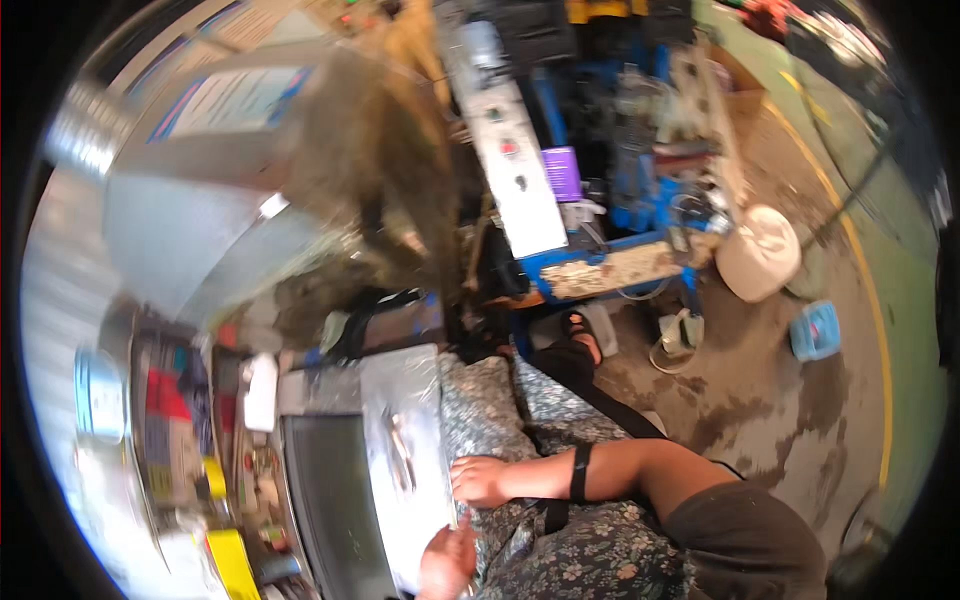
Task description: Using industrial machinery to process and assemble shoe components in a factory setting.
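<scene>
My right hand (480, 482) is at the right edge of a pale, shiny board (378, 400), beside my lap. Its fingers are curled in, and what they hold, if anything, is hidden. My left hand (447, 562) is lower down by the same edge, smeared by motion, so its fingers cannot be made out. A thin, dark, elongated item (402, 452) lies on the board; blur hides its kind. Left of the board is a dark grey panel with a light frame (340, 500). A floral apron (590, 550) covers my lap.
Ahead stands a blue-framed machine (600, 275) with a white control panel (520, 170) and a purple box (562, 175). A big grey metal housing (210, 130) is at upper left. A cream jug (760, 255) and a blue container (815, 330) stand on the stained floor. Cluttered shelves (215, 470) are left.
</scene>
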Action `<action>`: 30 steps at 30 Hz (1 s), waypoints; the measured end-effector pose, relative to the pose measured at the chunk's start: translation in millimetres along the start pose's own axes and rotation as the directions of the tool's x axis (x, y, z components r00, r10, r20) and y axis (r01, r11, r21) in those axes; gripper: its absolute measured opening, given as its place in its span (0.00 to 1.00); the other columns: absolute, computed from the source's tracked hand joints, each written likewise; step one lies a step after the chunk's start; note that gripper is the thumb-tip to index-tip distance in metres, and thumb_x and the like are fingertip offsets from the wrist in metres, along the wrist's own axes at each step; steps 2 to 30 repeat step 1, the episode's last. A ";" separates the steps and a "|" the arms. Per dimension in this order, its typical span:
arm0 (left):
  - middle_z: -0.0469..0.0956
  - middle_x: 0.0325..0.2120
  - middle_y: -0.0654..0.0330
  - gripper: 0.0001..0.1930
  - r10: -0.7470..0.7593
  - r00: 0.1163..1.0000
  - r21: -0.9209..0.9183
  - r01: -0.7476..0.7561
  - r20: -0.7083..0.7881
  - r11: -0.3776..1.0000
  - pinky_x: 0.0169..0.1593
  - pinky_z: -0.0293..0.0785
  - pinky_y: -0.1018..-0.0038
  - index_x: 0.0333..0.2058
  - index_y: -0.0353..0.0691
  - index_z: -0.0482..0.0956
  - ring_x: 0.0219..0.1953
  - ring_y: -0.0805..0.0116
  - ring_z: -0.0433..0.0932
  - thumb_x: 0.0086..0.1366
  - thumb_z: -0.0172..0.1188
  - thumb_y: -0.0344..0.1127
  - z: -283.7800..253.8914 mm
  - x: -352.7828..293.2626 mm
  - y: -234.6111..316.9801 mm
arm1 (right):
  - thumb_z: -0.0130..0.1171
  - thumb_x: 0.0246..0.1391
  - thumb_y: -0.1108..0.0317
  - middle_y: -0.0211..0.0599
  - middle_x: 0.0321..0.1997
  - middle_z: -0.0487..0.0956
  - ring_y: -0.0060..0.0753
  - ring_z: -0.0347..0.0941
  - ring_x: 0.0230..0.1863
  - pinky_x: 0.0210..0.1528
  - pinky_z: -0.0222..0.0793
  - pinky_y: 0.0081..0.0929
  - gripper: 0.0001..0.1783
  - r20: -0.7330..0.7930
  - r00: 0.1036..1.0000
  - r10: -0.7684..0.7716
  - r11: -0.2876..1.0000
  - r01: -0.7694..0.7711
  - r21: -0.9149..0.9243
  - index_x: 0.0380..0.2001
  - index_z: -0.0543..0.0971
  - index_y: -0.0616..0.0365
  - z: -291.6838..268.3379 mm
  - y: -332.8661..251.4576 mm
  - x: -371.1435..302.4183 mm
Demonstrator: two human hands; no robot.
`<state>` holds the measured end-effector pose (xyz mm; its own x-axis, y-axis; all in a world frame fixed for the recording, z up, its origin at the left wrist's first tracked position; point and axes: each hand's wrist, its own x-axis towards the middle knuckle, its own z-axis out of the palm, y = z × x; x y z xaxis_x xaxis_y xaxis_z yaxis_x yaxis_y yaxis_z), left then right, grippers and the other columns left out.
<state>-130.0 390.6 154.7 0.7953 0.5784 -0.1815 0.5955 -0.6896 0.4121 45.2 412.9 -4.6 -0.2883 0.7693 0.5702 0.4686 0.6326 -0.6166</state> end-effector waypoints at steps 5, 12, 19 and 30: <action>0.79 0.34 0.49 0.21 -0.124 0.992 0.075 0.123 0.013 0.990 0.37 0.77 0.60 0.55 0.45 0.74 0.35 0.52 0.80 0.64 0.56 0.41 -7.4 -9.7 -11.1 | 0.58 0.40 0.63 0.32 0.29 0.81 0.38 0.74 0.42 0.52 0.65 0.36 0.06 0.046 0.997 -0.064 0.997 0.062 0.035 0.19 0.80 0.50 8.5 -5.5 9.8; 0.79 0.34 0.49 0.21 -0.124 0.992 0.075 0.123 0.013 0.990 0.37 0.77 0.60 0.55 0.45 0.74 0.35 0.52 0.80 0.64 0.56 0.41 -7.4 -9.7 -11.1 | 0.58 0.40 0.63 0.32 0.29 0.81 0.38 0.74 0.42 0.52 0.65 0.36 0.06 0.046 0.997 -0.064 0.997 0.062 0.035 0.19 0.80 0.50 8.5 -5.5 9.8; 0.79 0.34 0.49 0.21 -0.124 0.992 0.075 0.123 0.013 0.990 0.37 0.77 0.60 0.55 0.45 0.74 0.35 0.52 0.80 0.64 0.56 0.41 -7.4 -9.7 -11.1 | 0.58 0.40 0.63 0.32 0.29 0.81 0.38 0.74 0.42 0.52 0.65 0.36 0.06 0.046 0.997 -0.064 0.997 0.062 0.035 0.19 0.80 0.50 8.5 -5.5 9.8; 0.79 0.34 0.49 0.21 -0.124 0.992 0.075 0.123 0.013 0.990 0.37 0.77 0.60 0.55 0.45 0.74 0.35 0.52 0.80 0.64 0.56 0.41 -7.4 -9.7 -11.1 | 0.58 0.40 0.63 0.32 0.29 0.81 0.38 0.74 0.42 0.52 0.65 0.36 0.06 0.046 0.997 -0.064 0.997 0.062 0.035 0.19 0.80 0.50 8.5 -5.5 9.8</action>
